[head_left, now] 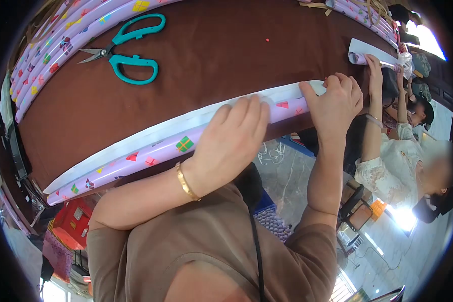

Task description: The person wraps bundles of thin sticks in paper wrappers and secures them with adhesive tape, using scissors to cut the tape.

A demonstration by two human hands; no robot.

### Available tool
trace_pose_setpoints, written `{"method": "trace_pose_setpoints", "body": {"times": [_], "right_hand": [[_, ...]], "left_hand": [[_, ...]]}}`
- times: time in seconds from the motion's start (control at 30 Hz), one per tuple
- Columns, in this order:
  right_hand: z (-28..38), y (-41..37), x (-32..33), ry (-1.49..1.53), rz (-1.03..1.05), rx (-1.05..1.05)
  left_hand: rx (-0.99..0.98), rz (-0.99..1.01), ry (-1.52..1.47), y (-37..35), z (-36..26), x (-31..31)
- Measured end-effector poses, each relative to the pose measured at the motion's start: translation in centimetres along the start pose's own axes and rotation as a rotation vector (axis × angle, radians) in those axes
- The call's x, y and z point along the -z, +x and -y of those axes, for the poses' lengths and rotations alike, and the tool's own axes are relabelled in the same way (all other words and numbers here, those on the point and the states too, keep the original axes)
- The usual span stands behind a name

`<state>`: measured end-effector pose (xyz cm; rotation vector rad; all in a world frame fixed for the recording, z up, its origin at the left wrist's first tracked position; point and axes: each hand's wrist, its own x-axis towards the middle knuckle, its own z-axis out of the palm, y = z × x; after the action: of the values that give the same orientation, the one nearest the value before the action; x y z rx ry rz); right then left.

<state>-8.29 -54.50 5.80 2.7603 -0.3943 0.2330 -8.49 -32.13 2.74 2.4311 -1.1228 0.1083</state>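
A long roll of lilac wrapping paper [161, 151] printed with small gift boxes lies across the near side of the table, its loose white edge [131, 139] showing along the far side. My left hand [231, 136], with a gold bracelet at the wrist, rests palm down over the middle of the roll. Its fingers stretch forward over the paper, slightly smeared at the tips. My right hand [335, 103] is closed around the roll's right end, thumb apart on the paper and fingers bent over; the very end is hidden under it.
Teal-handled scissors [133, 63] lie spread on the brown tablecloth [211, 55]. Finished lilac rolls [60, 50] are stacked at the far left, more rolls [362, 17] at the far right. At right, a co-worker's hand [374, 70] holds another partly rolled sheet [362, 55].
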Motion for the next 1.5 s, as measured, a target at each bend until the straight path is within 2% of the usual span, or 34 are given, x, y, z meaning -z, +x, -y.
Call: {"method": "trace_pose_setpoints", "body": {"times": [0.1, 0.2, 0.27, 0.4, 0.47, 0.53, 0.57, 0.63, 0.73, 0.97, 1.03, 1.23, 1.43, 1.5], "right_hand": [[0.1, -0.2, 0.2, 0.008, -0.004, -0.005], [0.3, -0.7, 0.2, 0.019, -0.009, 0.001], [0.5, -1.1, 0.0, 0.032, -0.004, 0.006], [0.6, -1.2, -0.8, 0.056, -0.022, 0.021], [0.6, -1.2, -0.7, 0.046, -0.029, 0.013], [0.3, -1.0, -0.1, 0.177, 0.154, -0.109], [0.0, -0.9, 0.2, 0.172, 0.154, -0.113], [-0.6, -0.7, 0.5, 0.319, 0.301, -0.177], [-1.2, -0.8, 0.4, 0.343, 0.249, -0.125], [-1.4, -0.4, -0.3, 0.292, 0.157, -0.075], [-1.2, 0.6, 0.5, 0.207, 0.265, -0.131], [-0.6, 3.2, 1.1, 0.063, 0.434, -0.108], [-0.4, 4.5, 1.5, -0.032, 0.44, -0.013], [-1.3, 4.6, 1.5, 0.036, 0.419, -0.003]], "left_hand": [[-0.051, -0.048, -0.006, 0.4, -0.3, -0.8], [-0.041, 0.015, 0.013, 0.6, -0.6, 0.3], [0.034, 0.273, 0.005, 0.7, -1.0, 1.5], [0.017, 0.195, -0.002, 1.9, -1.3, -0.8], [-0.024, 0.049, 0.027, 1.9, -1.7, -2.4], [-0.028, 0.07, 0.025, 2.1, -1.7, -2.4], [-0.027, 0.094, 0.025, 2.1, -1.7, -2.3], [-0.032, 0.103, 0.028, 2.1, -1.6, -2.2], [-0.033, 0.121, 0.032, 2.2, -1.5, -1.9], [-0.047, 0.126, 0.034, 2.3, -1.4, -1.9], [-0.049, 0.128, 0.042, 2.2, -1.4, -1.8], [-0.063, 0.114, 0.058, 2.1, -1.3, -1.8], [-0.105, 0.034, 0.085, 1.8, -1.1, -2.1], [-0.11, 0.014, 0.087, 1.8, -1.0, -2.5]]}}
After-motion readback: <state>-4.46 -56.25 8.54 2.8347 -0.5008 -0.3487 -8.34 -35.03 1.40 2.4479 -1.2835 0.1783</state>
